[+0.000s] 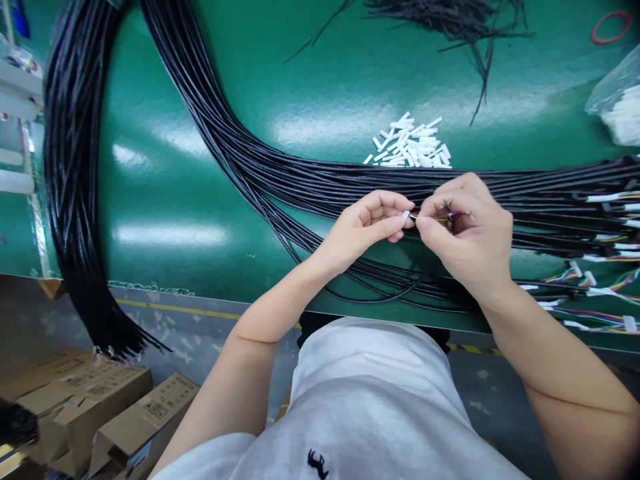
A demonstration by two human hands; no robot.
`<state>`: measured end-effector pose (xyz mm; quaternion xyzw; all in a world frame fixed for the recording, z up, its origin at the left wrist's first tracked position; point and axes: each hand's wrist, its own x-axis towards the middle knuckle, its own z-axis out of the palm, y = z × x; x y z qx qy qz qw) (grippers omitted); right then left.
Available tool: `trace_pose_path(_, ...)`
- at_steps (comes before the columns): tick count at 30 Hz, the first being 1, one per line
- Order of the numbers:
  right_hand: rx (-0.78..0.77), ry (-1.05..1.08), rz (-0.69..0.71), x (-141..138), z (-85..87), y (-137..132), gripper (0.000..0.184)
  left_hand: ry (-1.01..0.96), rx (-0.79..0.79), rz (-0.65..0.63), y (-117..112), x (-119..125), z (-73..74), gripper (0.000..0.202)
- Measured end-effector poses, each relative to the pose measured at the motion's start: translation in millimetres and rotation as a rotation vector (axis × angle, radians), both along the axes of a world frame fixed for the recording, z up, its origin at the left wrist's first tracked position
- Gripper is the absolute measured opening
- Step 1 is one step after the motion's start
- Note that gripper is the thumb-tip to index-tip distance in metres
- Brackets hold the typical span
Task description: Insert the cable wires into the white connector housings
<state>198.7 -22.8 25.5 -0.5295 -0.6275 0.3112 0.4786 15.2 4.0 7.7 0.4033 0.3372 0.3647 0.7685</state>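
The short, narrow white piece [406, 216] is at the fingertips of the bare left hand [373, 223], raised just over the cables; whether the wires pass through it is too small to tell. The left thumb and fingers appear closed in a narrow pinch on it, and a light, steady pinch close to its end would probably serve best (squeezing hard might flatten or tilt it). Right beside it, the bare right hand [465, 223] pinches the thin multicoloured wires [415, 217] between thumb and forefinger, with some loose ends splayed behind the fingertips. Gathering those strands into one tight bunch, and gripping near the white piece, should keep any from bending aside; both hands need to stay in line.

Beneath the hands runs the long bundle of glossy black round cables [310, 177], which could give some forearm or wrist support. Just beyond it lies the loose heap of small white pieces [415, 143], within easy reach, on the shiny green tabletop [175, 193]. To the right, the cable ends with coloured wires and white connectors [631, 325] lie close to the table's near edge, so the right forearm should avoid brushing them.
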Motion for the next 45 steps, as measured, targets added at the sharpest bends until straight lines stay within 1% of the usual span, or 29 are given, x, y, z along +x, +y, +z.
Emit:
trace_pose_path(2, 0.008, -0.051, 0.002, 0, 0.7, -1, 0.016, -0.022, -0.065, -0.009, 1, 0, -0.8, 0.034)
trace_pose_path(4, -0.015, -0.102, -0.005, 0, 2.7, -2, 0.017, -0.022, -0.113, -0.016, 1, 0, -0.4, 0.035)
trace_pose_path(9, -0.11, -0.123, -0.029, -1, 7.9, -4, 0.015, 0.006, -0.159, -0.015, 0, 0, 2.8, 0.039)
trace_pose_path(15, -0.116, -0.12, -0.036, -2, 8.3, -3, 0.017, 0.033, -0.121, -0.019, 0, 0, 3.4, 0.041)
trace_pose_path(21, -0.081, -0.096, -0.009, -1, 5.3, -2, 0.018, 0.043, -0.036, 0.022, -1, 1, 5.7, 0.038)
trace_pose_path(28, -0.119, -0.08, -0.012, -1, 7.2, -2, 0.016, 0.039, -0.118, -0.034, 0, 0, -1.4, 0.049)
trace_pose_path(31, -0.103, -0.078, 0.006, -2, 8.5, -2, 0.018, 0.042, -0.095, -0.023, 0, 1, -2.4, 0.049)
trace_pose_path(37, -0.126, -0.071, 0.017, -3, 9.9, -3, 0.019, 0.102, -0.025, -0.007, -2, 2, 1.9, 0.05)
trace_pose_path(40, -0.198, -0.001, 0.035, -1, 6.5, -1, 0.015, 0.094, 0.02, 0.013, -3, 3, 3.0, 0.045)
trace_pose_path(43, -0.361, 0.229, 0.07, 2, 1.8, 3, 0.01, 0.083, 0.067, 0.07, -2, 4, 2.2, 0.032)
trace_pose_path(45, -0.457, 0.406, 0.07, 4, 0.7, 6, 0.01, 0.096, 0.076, 0.092, -1, 3, 1.5, 0.023)
